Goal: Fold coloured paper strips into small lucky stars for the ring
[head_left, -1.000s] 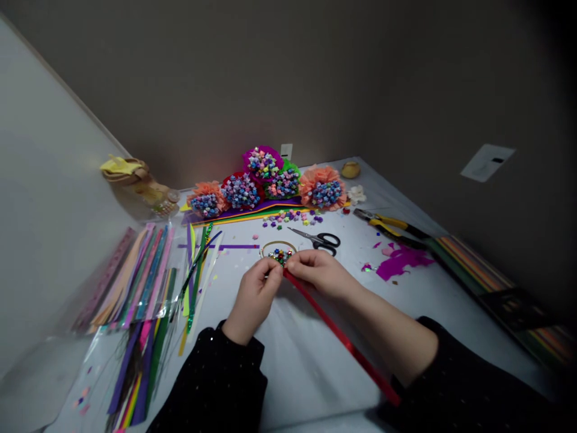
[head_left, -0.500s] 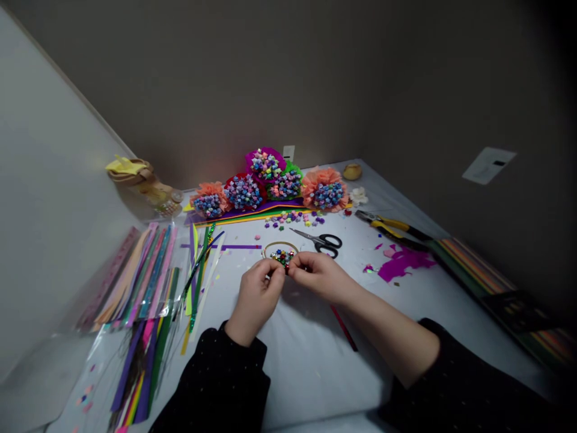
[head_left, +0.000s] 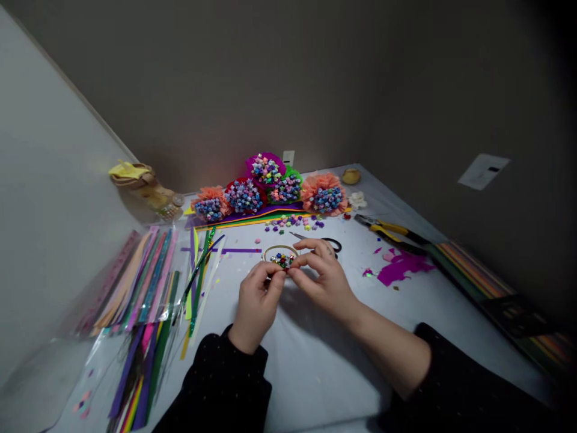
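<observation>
My left hand (head_left: 258, 297) and my right hand (head_left: 324, 279) meet over the table, fingertips pinched together on a small piece of red paper strip (head_left: 285, 270). Most of the strip is hidden between the fingers. Just beyond the fingertips lies a small round ring dish (head_left: 280, 249) holding several shiny folded paper stars. Black-handled scissors (head_left: 334, 244) lie right behind my right hand, partly hidden by it.
Paper-flower bouquets filled with stars (head_left: 270, 186) line the back wall, with loose stars (head_left: 293, 222) in front. Packs of coloured paper strips (head_left: 139, 276) lie at the left. Yellow-handled pliers (head_left: 387, 231), purple crepe scraps (head_left: 401, 264) and stacked coloured sheets (head_left: 487, 276) are at the right.
The long red strip that trailed toward me has been drawn in and no longer shows. My right hand has shifted up over the scissors; both hands stay pinched together.
</observation>
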Available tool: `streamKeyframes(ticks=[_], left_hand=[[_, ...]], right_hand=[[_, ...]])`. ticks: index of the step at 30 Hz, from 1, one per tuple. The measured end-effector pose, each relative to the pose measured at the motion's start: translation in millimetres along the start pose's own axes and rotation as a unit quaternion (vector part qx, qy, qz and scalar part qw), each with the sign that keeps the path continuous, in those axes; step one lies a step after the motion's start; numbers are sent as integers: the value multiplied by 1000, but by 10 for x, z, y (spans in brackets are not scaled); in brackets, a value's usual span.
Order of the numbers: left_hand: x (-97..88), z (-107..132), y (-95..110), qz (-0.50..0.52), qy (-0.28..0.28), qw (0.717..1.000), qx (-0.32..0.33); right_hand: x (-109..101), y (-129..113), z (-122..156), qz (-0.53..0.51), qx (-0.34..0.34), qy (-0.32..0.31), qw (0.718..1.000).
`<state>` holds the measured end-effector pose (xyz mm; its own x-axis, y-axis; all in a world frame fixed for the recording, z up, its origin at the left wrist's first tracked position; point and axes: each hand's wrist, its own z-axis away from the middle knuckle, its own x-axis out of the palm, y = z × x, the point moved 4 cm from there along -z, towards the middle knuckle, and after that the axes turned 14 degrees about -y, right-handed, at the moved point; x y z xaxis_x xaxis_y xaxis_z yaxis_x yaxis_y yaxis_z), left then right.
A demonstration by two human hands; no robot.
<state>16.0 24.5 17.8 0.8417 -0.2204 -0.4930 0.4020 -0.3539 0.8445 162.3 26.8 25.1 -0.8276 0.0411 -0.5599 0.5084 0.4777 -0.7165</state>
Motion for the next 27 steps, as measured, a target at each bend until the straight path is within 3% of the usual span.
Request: streamKeyframes(ticks=[9,15,27], left_hand=[[42,-23,-80,111,-15,991,-71],[49,-26,-167,201,-33,972,-120],[51,-46,-155,215,-59,969,-105]], right_hand=[[51,-6,35,-94,11,-16,995],[70,42,-19,-167,38,-82,982],[86,85,-61,-226,67,-117,965]])
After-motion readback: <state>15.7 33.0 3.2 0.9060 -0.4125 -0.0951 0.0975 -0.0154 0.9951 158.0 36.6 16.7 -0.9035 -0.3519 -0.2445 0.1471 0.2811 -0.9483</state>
